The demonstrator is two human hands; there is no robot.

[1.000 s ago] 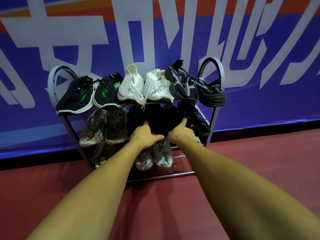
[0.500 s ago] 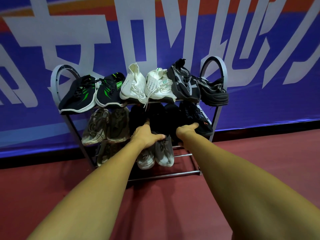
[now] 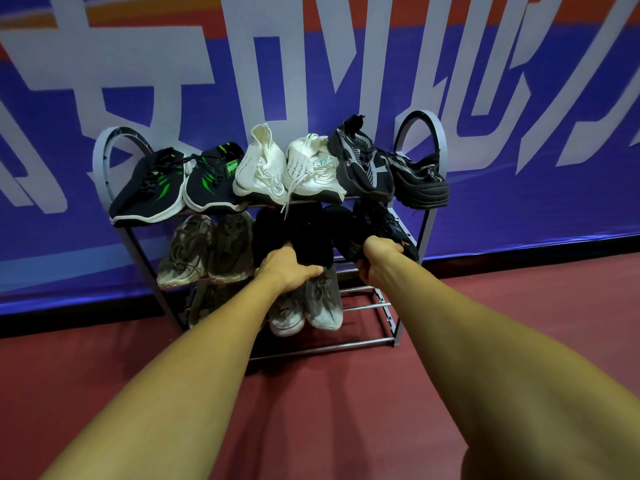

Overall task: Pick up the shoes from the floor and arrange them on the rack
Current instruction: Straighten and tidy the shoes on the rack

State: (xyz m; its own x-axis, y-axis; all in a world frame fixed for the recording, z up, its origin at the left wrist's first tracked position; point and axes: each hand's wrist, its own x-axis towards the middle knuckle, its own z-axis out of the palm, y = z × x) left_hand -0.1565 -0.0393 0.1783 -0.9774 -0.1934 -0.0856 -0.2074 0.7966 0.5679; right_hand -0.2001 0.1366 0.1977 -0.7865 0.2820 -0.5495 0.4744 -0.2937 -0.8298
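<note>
Shoes (image 3: 311, 168) crowd the rack (image 3: 421, 123), and two black ones sit on its middle shelf. They look soft, light and knit, best taken at the toe. Reaching toward 11 o'clock, the left hand (image 3: 289, 271) curls round the black shoe (image 3: 311, 237). Toward 1 o'clock, the right hand (image 3: 377, 263) clasps the orange-flecked shoe (image 3: 389, 226). Both arms are outstretched.

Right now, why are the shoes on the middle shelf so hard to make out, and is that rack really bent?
Head view: the black shoes sit in the top shelf's shadow, merging into one dark mass; the white shoes above are well lit. Head view: the wide lens likely bends the rack and stretches the forearms; nothing looks motion-blurred.
</note>
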